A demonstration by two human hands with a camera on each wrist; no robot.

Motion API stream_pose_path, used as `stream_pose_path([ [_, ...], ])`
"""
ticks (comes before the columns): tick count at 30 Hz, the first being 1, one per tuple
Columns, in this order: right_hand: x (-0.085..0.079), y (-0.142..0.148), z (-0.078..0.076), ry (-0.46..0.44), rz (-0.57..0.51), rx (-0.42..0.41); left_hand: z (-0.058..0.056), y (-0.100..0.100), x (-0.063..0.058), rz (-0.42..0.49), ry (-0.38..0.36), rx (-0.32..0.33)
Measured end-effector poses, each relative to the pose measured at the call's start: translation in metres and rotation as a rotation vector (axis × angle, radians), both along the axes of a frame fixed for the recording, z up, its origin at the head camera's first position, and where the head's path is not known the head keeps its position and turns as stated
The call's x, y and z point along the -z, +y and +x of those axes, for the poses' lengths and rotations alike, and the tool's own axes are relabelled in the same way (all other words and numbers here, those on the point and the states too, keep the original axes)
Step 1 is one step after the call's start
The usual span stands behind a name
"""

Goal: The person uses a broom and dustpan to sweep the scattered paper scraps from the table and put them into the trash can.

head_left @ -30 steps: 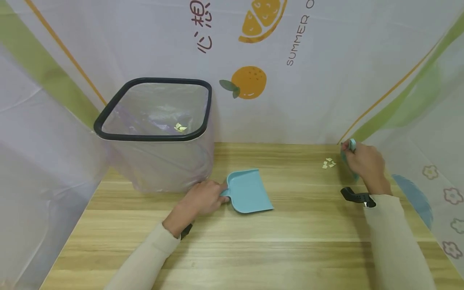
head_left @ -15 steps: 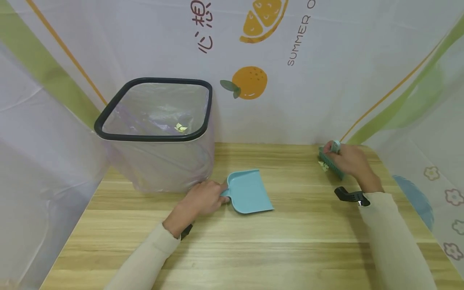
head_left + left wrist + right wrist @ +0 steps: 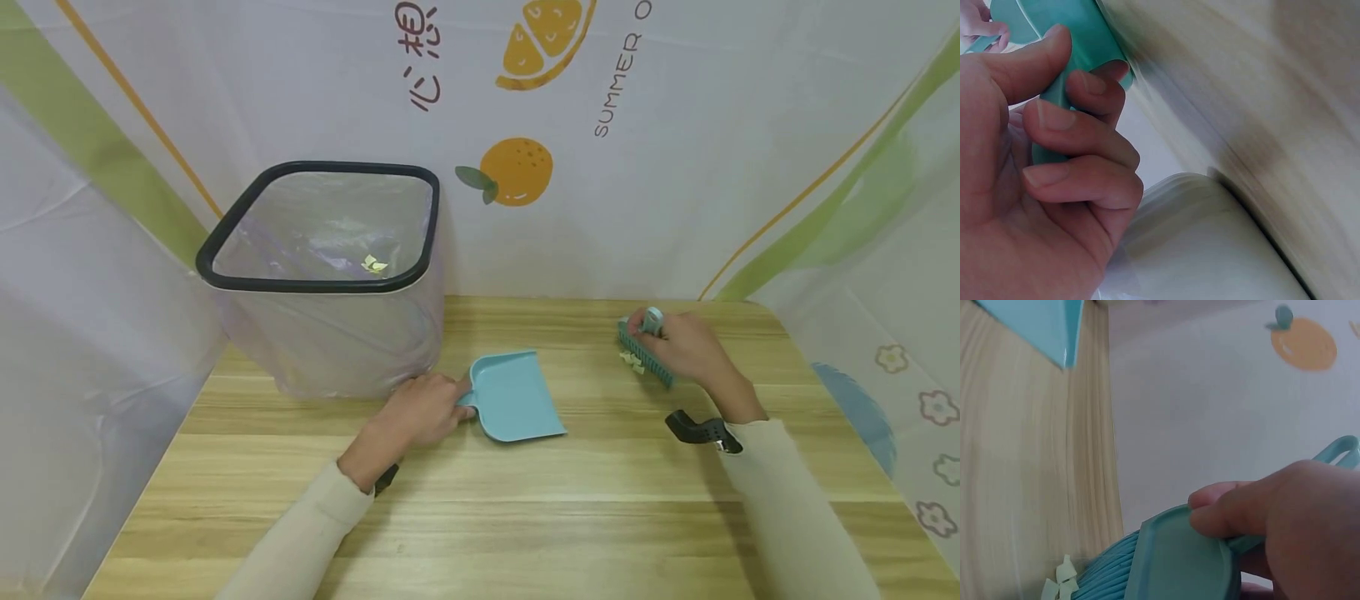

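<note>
A light-blue dustpan (image 3: pixel 517 396) lies flat on the wooden table, its open edge facing right. My left hand (image 3: pixel 423 408) grips its short handle; in the left wrist view the fingers curl round that handle (image 3: pixel 1054 100). Farther right, my right hand (image 3: pixel 686 346) holds a small teal brush (image 3: pixel 645 354) by its handle, thumb pressed near the brush's head (image 3: pixel 1179 556). The bristles (image 3: pixel 1107 569) touch the table. Several pale yellow scraps (image 3: pixel 632 362) lie bunched against the bristles on their left side, apart from the dustpan.
A bin (image 3: pixel 337 342) with a black rim and a translucent liner stands left of the dustpan, close to my left hand. More yellow scraps (image 3: pixel 373 265) lie inside it. A white printed curtain (image 3: pixel 637 208) hangs behind the table (image 3: pixel 525 533).
My right hand has moved left with the brush, from the table's far right. The scraps have been swept left along with the bristles. My left hand and the dustpan have stayed still.
</note>
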State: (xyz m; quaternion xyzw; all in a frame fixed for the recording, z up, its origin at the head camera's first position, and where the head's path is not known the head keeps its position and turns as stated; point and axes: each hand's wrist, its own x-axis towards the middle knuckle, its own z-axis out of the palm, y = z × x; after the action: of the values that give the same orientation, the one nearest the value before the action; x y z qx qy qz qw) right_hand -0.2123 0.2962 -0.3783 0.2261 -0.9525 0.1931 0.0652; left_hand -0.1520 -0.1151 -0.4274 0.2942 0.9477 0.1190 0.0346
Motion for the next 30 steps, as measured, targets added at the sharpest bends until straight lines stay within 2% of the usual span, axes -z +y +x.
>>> stream_pose_path([
  [10,0.002,-0.037,0.018,0.031,-0.042,-0.104,0.0,0.001,-0.001,-0.001,-0.007,-0.009],
  [20,0.001,-0.059,0.032,-0.021,-0.112,-0.146,-0.001,0.0,0.0,-0.007,0.002,-0.001],
  [24,-0.001,-0.058,0.035,-0.037,-0.146,-0.099,-0.001,0.0,-0.001,0.0,0.003,0.004],
  [30,-0.008,-0.058,0.04,0.004,-0.108,0.054,0.0,0.0,-0.001,0.007,0.007,0.004],
])
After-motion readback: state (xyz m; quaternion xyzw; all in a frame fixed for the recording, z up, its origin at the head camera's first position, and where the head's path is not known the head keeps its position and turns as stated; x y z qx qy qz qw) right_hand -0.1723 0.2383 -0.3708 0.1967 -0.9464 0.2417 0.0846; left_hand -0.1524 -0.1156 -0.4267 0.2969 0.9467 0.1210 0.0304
